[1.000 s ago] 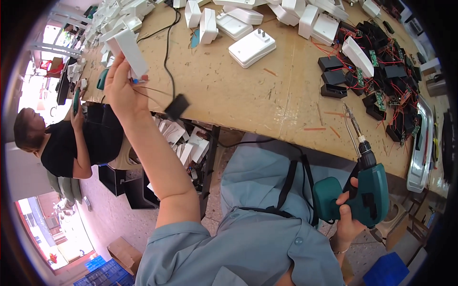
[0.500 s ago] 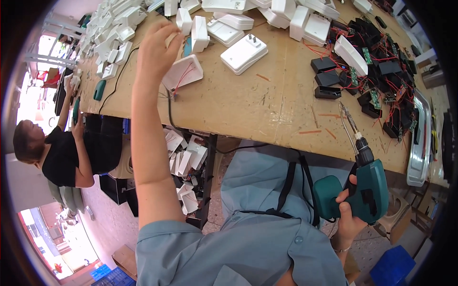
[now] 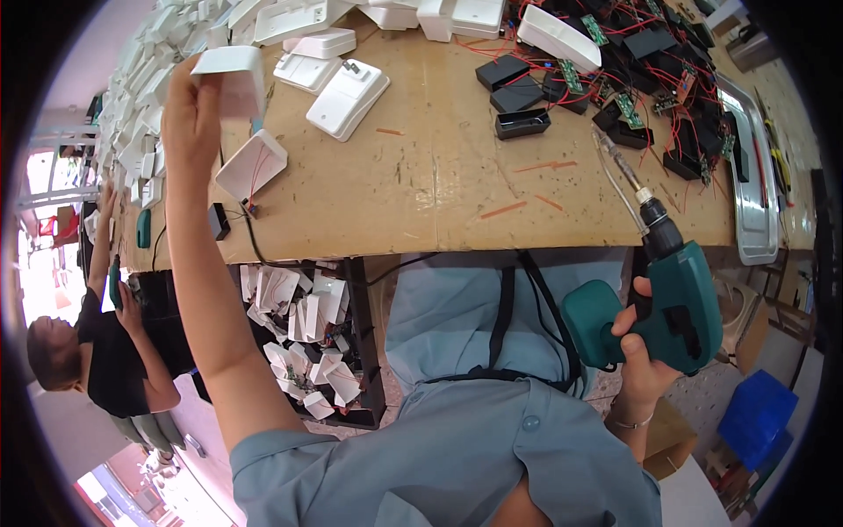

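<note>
My left hand (image 3: 190, 119) is raised at the back left of the bench, with its fingers gripping a white plastic case (image 3: 233, 81). Below it lies an open white half-shell (image 3: 253, 167) with red wires inside. A white case with plug prongs (image 3: 349, 101) rests to its right. In my right hand (image 3: 647, 373) I hold a green pistol-shaped soldering gun (image 3: 680, 294) by the handle, over the bench's front edge. Its metal tip and thin side tube point toward a heap of black boxes, red wires and green circuit boards (image 3: 628, 110).
White cases (image 3: 145, 97) pile up along the left and back of the cardboard-topped bench (image 3: 413, 184). A metal tray (image 3: 757, 237) stands at the right. Under the bench is a crate of white shells (image 3: 307, 303). A person in black (image 3: 123, 369) works at the left.
My left hand has picked up a white case, now tilted in its fingers. The view has shifted right, while the soldering gun stays in my right hand.
</note>
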A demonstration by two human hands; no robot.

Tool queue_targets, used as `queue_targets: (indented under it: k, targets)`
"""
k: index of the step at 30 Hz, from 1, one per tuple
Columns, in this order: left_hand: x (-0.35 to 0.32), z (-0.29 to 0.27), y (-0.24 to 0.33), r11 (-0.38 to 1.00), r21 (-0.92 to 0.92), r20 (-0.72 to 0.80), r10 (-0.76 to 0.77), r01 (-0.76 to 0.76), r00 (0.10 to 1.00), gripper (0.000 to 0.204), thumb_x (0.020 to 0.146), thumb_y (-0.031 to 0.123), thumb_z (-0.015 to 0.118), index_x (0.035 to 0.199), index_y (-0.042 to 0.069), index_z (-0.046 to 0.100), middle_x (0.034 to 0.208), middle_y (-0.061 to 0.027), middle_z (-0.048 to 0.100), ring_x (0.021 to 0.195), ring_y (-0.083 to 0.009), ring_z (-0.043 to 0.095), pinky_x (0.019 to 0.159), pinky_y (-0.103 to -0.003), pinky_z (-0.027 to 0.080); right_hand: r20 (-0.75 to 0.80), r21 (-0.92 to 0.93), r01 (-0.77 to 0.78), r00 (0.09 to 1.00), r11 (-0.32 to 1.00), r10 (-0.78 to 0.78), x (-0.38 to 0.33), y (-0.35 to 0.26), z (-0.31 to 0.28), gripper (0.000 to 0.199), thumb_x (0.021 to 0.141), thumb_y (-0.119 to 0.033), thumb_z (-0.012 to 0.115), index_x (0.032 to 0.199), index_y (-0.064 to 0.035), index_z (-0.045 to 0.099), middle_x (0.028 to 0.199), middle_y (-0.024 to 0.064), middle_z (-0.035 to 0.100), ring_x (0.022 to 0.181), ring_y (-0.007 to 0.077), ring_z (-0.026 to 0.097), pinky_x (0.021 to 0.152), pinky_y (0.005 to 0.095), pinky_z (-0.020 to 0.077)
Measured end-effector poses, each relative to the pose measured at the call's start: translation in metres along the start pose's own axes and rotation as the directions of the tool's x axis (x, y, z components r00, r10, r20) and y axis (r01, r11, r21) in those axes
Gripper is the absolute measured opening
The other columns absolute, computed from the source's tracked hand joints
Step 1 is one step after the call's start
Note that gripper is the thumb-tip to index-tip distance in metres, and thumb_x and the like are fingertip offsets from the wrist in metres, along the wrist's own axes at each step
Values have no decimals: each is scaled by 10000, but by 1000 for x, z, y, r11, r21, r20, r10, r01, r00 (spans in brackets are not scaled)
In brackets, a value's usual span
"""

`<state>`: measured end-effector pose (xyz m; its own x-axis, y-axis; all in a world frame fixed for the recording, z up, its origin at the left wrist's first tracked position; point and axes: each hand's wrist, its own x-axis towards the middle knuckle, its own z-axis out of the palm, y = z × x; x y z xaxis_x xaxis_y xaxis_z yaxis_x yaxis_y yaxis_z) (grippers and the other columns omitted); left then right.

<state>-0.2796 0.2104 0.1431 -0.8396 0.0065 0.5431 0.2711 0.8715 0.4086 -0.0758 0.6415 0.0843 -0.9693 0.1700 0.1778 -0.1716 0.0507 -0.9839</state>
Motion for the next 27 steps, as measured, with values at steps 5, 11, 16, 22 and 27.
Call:
queue_targets:
  k: [5, 11, 16, 22, 27]
  targets:
    - [-52, 51, 127, 918, 28, 220, 381, -396, 898, 268, 725, 124, 618, 988, 101, 572, 844, -71, 585, 736, -269, 577, 642, -354, 471, -52, 13, 36, 998, 999, -35, 5, 0, -2, 583, 743, -93, 657, 1228, 55, 368, 1106, 220, 522, 675, 147, 559, 584, 266, 475]
    - [-75, 105, 168, 848, -99, 262, 527, -520, 809, 267, 710, 254, 654, 870, 72, 541, 719, -48, 525, 647, -205, 549, 568, -314, 413, -49, 27, 36, 998, 999, -35, 1, 0, -5, 574, 746, -71, 641, 1234, 49, 364, 1108, 222, 521, 677, 148, 558, 582, 266, 476]
    - [-63, 110, 171, 786, -196, 139, 614, -586, 777, 326, 694, 339, 669, 814, 51, 575, 748, -72, 544, 696, -241, 555, 635, -338, 417, -60, 44, 24, 998, 999, -21, -2, 4, -12, 571, 743, -55, 633, 1236, 49, 364, 1118, 222, 519, 675, 148, 559, 586, 265, 476]
    - [-30, 127, 180, 908, -187, 152, 404, -375, 902, 302, 725, 299, 670, 838, 23, 625, 818, -112, 586, 719, -280, 559, 649, -350, 442, -72, 29, 39, 997, 999, -37, -1, 0, -15, 561, 739, -57, 641, 1224, 52, 381, 1115, 218, 523, 676, 147, 561, 584, 259, 474]
    - [-4, 155, 186, 957, -173, 506, 291, -234, 812, 283, 720, 284, 619, 762, 4, 629, 771, -169, 602, 756, -314, 577, 659, -390, 447, -82, 37, 57, 995, 998, -54, 0, -2, -17, 560, 744, -62, 644, 1224, 54, 380, 1112, 218, 524, 675, 148, 561, 580, 261, 475]
